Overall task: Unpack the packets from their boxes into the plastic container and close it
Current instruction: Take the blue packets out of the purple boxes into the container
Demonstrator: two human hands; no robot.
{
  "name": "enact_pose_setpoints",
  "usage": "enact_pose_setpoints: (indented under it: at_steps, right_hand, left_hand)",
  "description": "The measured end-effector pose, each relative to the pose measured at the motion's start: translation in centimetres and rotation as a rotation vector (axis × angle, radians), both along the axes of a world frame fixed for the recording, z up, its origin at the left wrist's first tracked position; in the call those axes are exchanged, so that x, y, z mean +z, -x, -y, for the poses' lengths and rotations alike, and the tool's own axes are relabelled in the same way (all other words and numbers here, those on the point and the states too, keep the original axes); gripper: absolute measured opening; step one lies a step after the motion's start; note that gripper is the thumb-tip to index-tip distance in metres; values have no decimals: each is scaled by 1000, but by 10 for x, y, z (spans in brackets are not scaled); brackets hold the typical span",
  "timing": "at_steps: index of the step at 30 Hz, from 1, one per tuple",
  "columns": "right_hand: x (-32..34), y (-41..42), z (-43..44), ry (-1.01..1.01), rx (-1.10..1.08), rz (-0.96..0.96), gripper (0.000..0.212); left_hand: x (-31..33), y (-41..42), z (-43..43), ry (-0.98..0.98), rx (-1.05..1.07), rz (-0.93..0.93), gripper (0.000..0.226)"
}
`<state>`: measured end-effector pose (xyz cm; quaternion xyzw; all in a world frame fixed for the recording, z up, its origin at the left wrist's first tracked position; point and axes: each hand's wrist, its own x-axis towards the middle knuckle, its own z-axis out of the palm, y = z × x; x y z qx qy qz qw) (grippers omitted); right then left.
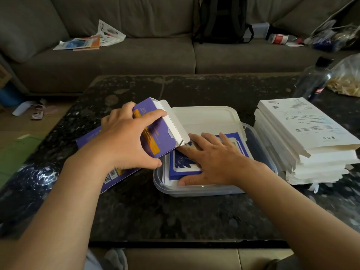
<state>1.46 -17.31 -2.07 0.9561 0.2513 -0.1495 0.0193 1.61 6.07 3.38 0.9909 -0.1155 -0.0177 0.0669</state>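
The left grip (124,141) is closed round the open end of a purple box (161,139), the fingers curled over the top face and the thumb under the near edge. The box is tilted, and its white flaps hang over the left rim of the plastic container (194,190). The box has an orange band with writing that is too small to read. A barcode and a square code show at its lower end, which the forearm partly hides.

The right grip (212,162) is open, the fingers straight and spread. It lies flat on the blue and white packets (182,162) inside the container. It covers most of their print, so no words can be read.

The container stands on the dark counter (175,215), and its lid (204,115) lies just behind it. To the right, near the container, is a stack of white boxes (303,133). The top one has printed lines and a small code, all unreadable. Beyond the stack are a dark bottle (313,80) with a red label, blurred, and a clear bag (346,76), cut off by the edge. A grey sofa (136,59) behind the counter carries papers and a black backpack (222,18).
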Motion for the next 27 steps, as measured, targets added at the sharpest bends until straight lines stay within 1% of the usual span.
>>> enact_pose_setpoints:
  at_steps: [6, 8, 10, 11, 13, 14, 15, 17, 18, 19, 21, 24, 27]
  right_hand:
    - [4, 0, 0, -37, -8, -7, 101]
    - [8, -2, 0, -59, -31, -36, 103]
    - [21, -1, 2, -196, -72, -115, 101]
    - [30, 0, 5, -317, -111, -174, 91]
    - [48, 3, 13, -518, -197, -298, 63]
    - [54, 4, 17, -580, -231, -294, 56]
    - [56, 4, 21, -639, -262, -241, 50]
    - [54, 2, 23, -816, -348, -30, 23]
    - [54, 2, 22, -912, -381, 46, 11]
    - [52, 2, 21, -992, -402, 76, 7]
    - [52, 3, 16, -1063, -403, 28, 6]
    - [52, 3, 7, -1030, -370, -62, 13]
    - [48, -1, 3, -994, -392, -64, 17]
  left_hand:
    - [0, 0, 2, -8, -12, -9, 118]
    - [1, 0, 2, 2, -24, -10, 118]
    - [3, 1, 3, 21, -32, -9, 118]
    - [3, 1, 3, 35, -40, -7, 119]
    - [4, 2, 5, 44, -68, -7, 122]
    - [3, 2, 6, 43, -84, -6, 125]
    - [3, 2, 8, 48, -98, -5, 129]
    - [4, 3, 12, 71, -123, 16, 137]
    - [4, 3, 14, 77, -135, 33, 141]
    - [4, 3, 15, 78, -147, 48, 144]
    - [3, 4, 19, 79, -180, 72, 147]
    - [2, 7, 25, 72, -239, 110, 146]
    - [2, 9, 29, 44, -277, 159, 143]
